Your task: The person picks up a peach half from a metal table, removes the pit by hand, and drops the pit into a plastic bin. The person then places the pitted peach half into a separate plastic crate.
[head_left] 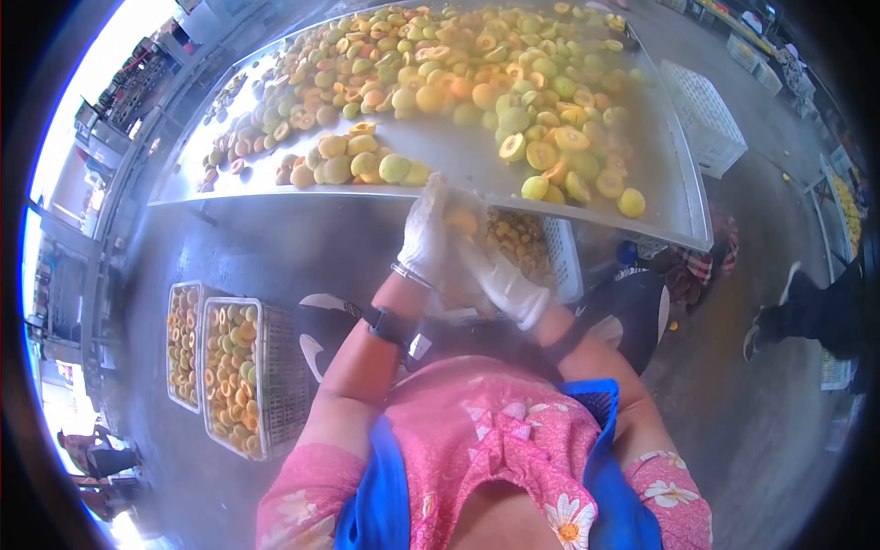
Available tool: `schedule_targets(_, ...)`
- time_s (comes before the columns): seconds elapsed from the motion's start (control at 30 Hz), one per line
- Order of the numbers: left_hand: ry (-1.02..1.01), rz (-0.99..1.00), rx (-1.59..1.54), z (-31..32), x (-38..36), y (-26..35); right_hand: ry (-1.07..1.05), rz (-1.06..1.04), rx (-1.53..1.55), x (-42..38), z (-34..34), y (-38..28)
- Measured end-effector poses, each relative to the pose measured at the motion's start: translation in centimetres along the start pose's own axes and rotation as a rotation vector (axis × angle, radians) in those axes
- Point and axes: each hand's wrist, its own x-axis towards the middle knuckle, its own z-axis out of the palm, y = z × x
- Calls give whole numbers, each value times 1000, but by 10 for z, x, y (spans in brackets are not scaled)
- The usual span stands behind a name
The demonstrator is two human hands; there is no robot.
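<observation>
Both my hands wear whitish gloves and meet just beyond the near edge of the metal table (440, 188). My left hand (427, 225) is closed around the side of a yellow-orange peach (463, 223), blurred between the two hands. My right hand (504, 280) comes in from the other side, its fingers curled towards the peach; whatever they grip is hidden by blur. Below the hands stands a crate (564, 257) holding brownish fruit pieces. Close beyond my left hand, a small group of peaches (339, 168) lies at the table's edge.
A large heap of whole and halved peaches (412, 69) covers the table's far side and right part. Two filled crates (261, 385) stand on the floor at left. A white crate (701, 119) stands right of the table. Another person's leg (807, 307) shows at right.
</observation>
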Motion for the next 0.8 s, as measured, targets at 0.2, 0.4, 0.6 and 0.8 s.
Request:
schedule_targets(0.2, -287, 151, 618, -13, 5, 0, -36, -90, -21, -4, 7, 4)
schedule_targets(0.4, -540, -37, 394, -20, 11, -4, -288, 418, 440, -25, -2, -23)
schedule_targets(0.6, -395, 33, 69, -18, 49, -8, -519, 440, 805, -12, -12, -9)
schedule_targets(0.8, -47, 538, 900, -38, 155, 32, -229, 455, 289, -14, -2, -2)
